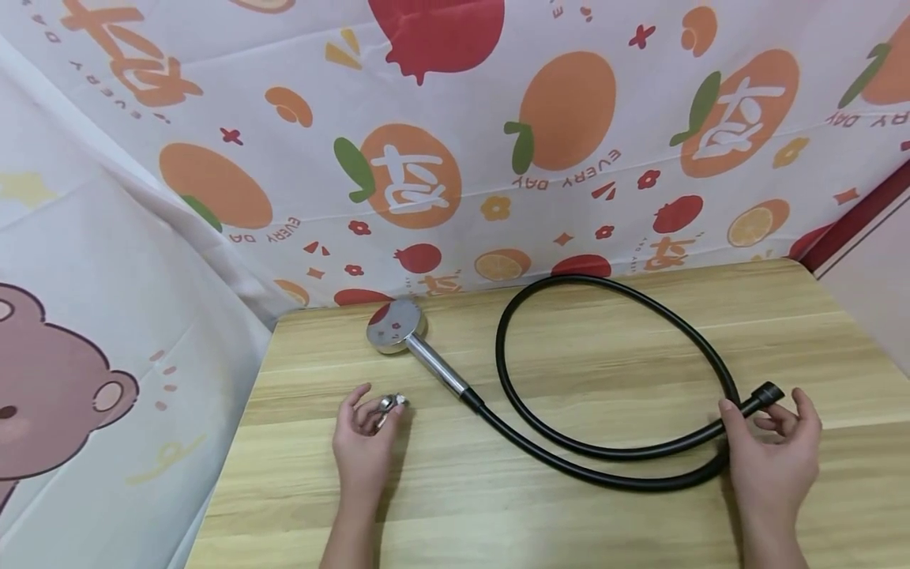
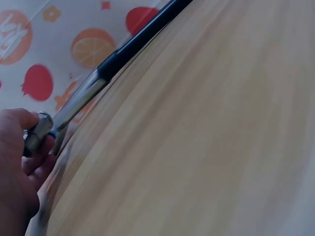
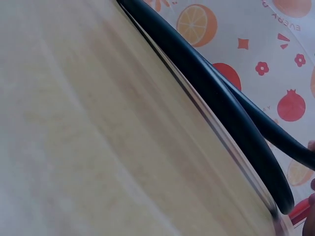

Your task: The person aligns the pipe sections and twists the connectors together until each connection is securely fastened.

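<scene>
Head view, left side: the fingers of the left hand (image 1: 362, 442) pinch a metal fitting (image 1: 389, 404) over the desk (image 1: 498, 525), near the shower head (image 1: 396, 326). Right side: the right hand (image 1: 775, 462) grips the black hose (image 1: 633, 454), just behind its flared end (image 1: 768, 393). The hose loops between the hands and joins the shower head's handle (image 1: 435, 363).

Left hand (image 1: 364, 442): lower centre-left, head view; thumb (image 1: 389, 427) and fingers (image 1: 349, 405) curled, pinching.
Left forearm (image 1: 351, 533): bare, extends up from bottom edge.
Right hand (image 1: 776, 454): lower right; thumb and fingers pinching.
Right forearm (image 1: 775, 541): bare, at bottom right edge.
</scene>
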Demonstrator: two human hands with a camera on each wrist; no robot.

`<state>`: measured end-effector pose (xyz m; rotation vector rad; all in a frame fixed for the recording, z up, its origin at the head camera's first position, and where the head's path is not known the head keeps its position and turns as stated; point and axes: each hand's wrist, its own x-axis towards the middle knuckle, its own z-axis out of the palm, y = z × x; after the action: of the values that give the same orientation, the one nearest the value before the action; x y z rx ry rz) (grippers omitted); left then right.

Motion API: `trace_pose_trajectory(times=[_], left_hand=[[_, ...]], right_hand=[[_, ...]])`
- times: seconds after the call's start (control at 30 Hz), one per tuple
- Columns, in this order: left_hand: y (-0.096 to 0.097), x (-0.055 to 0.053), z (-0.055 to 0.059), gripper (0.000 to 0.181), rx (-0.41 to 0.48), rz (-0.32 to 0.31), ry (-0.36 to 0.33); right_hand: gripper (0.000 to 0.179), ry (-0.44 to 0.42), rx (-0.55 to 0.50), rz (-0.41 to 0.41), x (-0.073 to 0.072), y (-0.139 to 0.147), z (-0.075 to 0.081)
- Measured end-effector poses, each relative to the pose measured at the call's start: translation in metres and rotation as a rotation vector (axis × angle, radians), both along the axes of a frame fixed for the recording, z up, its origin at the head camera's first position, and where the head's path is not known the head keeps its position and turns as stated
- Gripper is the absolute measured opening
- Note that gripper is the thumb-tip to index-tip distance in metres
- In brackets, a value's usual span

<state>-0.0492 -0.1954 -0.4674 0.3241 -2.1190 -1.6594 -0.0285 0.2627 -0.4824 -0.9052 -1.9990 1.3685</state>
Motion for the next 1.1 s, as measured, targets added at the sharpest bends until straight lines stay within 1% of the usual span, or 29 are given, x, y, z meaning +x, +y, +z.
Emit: trace_pose_trajectory(times=[0.1, 0.23, 0.33, 0.4, 0.47, 0.57, 0.67, 0.77, 0.9, 0.97, 1.0, 1.1], left_hand=[[0.018, -0.008, 0.002, 0.061, 0.131, -0.005, 0.002], [0.042, -0.020, 0.005, 0.062, 0.323, 0.000, 0.037], [0.060, -0.028, 0.005, 0.059, 0.429, 0.004, 0.082], [0.070, -0.033, 0.005, 0.052, 0.468, 0.015, 0.108], [0.079, -0.038, 0.005, 0.044, 0.488, 0.026, 0.126], [0.089, -0.043, 0.004, 0.034, 0.497, 0.033, 0.128], [0.095, -0.045, 0.005, 0.034, 0.485, 0.012, 0.135], [0.098, -0.044, 0.005, 0.037, 0.457, -0.034, 0.161], [0.102, -0.043, 0.004, 0.041, 0.466, -0.135, 0.205], [0.104, -0.044, 0.004, 0.041, 0.476, -0.175, 0.217], [0.105, -0.044, 0.004, 0.041, 0.471, -0.183, 0.217], [0.110, -0.046, 0.006, 0.044, 0.447, -0.174, 0.187]], right_hand=[[0.075, 0.091, -0.003, -0.032, -0.002, -0.002, 0.000], [0.070, 0.201, -0.023, -0.059, -0.005, -0.007, 0.000], [0.069, 0.233, -0.030, -0.071, -0.005, -0.009, 0.001], [0.069, 0.254, -0.035, -0.074, -0.006, -0.010, 0.002], [0.069, 0.277, -0.034, -0.074, -0.006, -0.011, 0.002], [0.066, 0.321, -0.021, -0.074, -0.007, -0.013, 0.004], [0.063, 0.351, 0.040, -0.063, -0.007, -0.016, 0.006], [0.061, 0.377, 0.089, -0.055, -0.006, -0.018, 0.006], [0.061, 0.405, 0.113, -0.050, -0.007, -0.018, 0.004], [0.061, 0.418, 0.123, -0.045, -0.007, -0.018, 0.003], [0.061, 0.423, 0.129, -0.043, -0.008, -0.019, 0.003], [0.060, 0.443, 0.144, -0.043, -0.009, -0.020, 0.004]])
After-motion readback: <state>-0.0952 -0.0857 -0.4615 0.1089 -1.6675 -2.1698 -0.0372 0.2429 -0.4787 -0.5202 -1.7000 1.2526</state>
